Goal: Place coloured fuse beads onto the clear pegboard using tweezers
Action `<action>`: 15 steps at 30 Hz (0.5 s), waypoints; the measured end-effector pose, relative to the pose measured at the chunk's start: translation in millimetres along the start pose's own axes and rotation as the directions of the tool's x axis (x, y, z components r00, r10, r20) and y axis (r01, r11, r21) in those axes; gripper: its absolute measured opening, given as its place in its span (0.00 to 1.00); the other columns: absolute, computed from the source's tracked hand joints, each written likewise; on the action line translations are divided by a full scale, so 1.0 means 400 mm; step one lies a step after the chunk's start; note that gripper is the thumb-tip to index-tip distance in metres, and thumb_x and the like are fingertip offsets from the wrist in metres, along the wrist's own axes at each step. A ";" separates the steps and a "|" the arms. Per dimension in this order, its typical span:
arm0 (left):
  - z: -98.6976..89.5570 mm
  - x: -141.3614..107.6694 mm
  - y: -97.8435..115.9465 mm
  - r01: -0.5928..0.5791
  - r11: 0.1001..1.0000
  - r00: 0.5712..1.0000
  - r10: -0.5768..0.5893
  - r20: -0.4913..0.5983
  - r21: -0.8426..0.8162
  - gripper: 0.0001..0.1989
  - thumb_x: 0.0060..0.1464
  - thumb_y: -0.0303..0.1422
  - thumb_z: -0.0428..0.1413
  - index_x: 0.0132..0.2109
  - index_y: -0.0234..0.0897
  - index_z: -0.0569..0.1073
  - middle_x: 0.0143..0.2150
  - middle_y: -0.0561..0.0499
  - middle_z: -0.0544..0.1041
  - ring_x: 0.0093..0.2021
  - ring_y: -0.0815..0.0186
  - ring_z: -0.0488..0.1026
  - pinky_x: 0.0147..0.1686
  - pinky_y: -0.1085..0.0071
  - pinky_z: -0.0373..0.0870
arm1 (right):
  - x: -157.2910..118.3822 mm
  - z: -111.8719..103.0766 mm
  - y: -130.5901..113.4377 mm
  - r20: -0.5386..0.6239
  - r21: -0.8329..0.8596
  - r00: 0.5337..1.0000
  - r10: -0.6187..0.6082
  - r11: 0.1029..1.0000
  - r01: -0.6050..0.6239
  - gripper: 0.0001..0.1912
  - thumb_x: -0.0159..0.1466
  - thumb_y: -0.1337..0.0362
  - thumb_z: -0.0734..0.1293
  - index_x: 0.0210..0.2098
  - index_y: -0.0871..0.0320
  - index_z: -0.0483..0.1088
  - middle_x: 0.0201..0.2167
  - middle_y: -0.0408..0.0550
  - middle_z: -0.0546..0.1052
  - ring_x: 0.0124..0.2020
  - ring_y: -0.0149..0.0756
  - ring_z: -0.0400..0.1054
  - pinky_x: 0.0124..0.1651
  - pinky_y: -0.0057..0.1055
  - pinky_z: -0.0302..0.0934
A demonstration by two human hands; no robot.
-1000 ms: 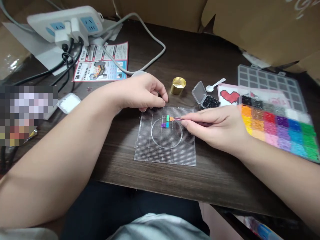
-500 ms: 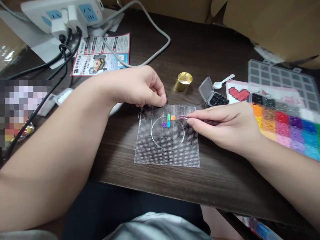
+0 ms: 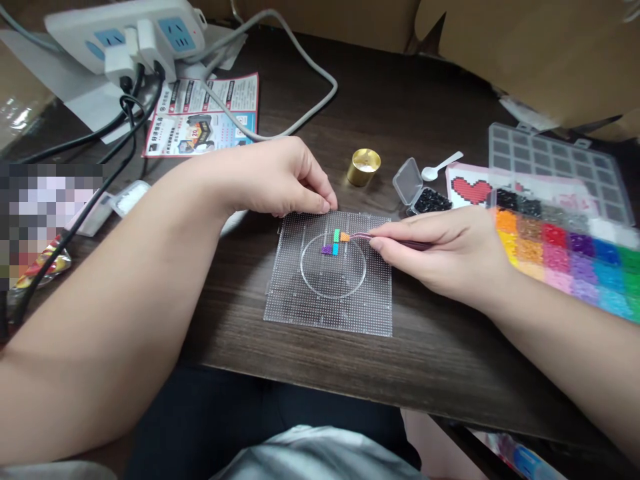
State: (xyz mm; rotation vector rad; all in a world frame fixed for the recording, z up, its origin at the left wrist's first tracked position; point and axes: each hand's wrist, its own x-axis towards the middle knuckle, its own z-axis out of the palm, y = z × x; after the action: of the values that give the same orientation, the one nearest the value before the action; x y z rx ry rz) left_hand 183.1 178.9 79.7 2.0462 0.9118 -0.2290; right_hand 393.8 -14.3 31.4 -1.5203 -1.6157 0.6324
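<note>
A clear pegboard (image 3: pixel 325 310) lies on the dark table, with a clear ring (image 3: pixel 302 273) on it. Green beads (image 3: pixel 337 235), orange beads (image 3: pixel 345 237), blue beads (image 3: pixel 335 249) and purple beads (image 3: pixel 327 250) form a small cluster near the ring's upper part. My right hand (image 3: pixel 440 250) is closed on tweezers (image 3: pixel 407 244), whose tips touch the orange beads. At the board's top edge is my left hand (image 3: pixel 293 180), its thumb and fingers pinched together; what they grip, if anything, is hidden.
Behind the board stands a gold cup (image 3: pixel 363 167). Right of it are a small box of black beads (image 3: pixel 431 200), a white spoon (image 3: pixel 443 167), a heart pattern sheet (image 3: pixel 471 189) and a bead tray (image 3: pixel 580 247). A power strip (image 3: pixel 135 33) with cables sits back left.
The view has shifted slightly. Both hands keep nearly the same places at the board, and the tweezer tips are still at the orange beads.
</note>
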 end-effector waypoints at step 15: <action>-0.004 -0.001 -0.013 -0.074 0.997 0.997 0.074 0.036 0.004 0.15 0.57 0.39 0.70 0.48 0.39 0.92 0.25 0.52 0.73 0.27 0.69 0.64 0.31 0.68 0.58 | 0.000 0.002 0.001 0.001 0.007 0.999 -0.052 0.999 0.052 0.13 0.67 0.70 0.78 0.42 0.44 0.93 0.38 0.40 0.90 0.33 0.39 0.88 0.31 0.27 0.81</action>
State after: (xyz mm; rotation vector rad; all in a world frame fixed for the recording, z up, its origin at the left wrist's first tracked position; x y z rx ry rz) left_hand 179.2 181.8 77.6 2.0700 0.8124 -0.2277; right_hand 393.4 -14.0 30.5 -1.4687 -1.6469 0.6102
